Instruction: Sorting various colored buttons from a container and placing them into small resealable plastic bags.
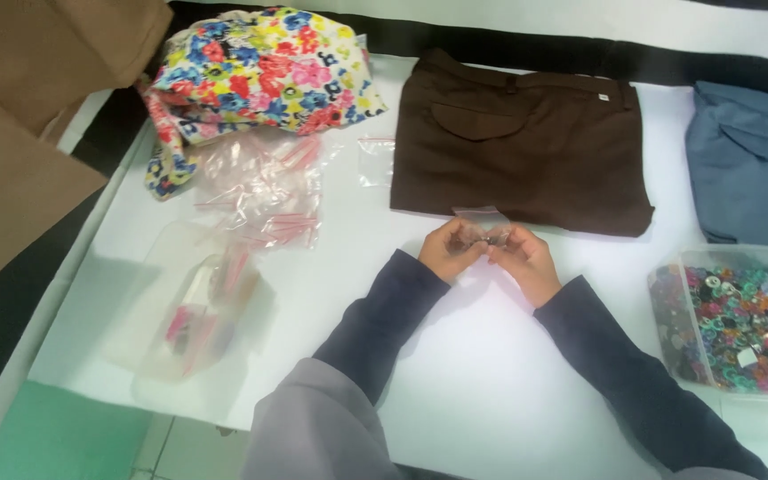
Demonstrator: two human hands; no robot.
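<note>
Your left hand [451,249] and right hand [526,258] pinch a small clear bag [482,227] at centre; its contents are too blurred to tell. At 4 o'clock, a tub [668,307], cut off, holds colourful bits.

Both hands, left hand [452,249] and right hand [526,260], pinch a small clear bag [482,222] over a white table [482,364], near brown trousers [526,142] and a tub of coloured buttons [731,324].
</note>
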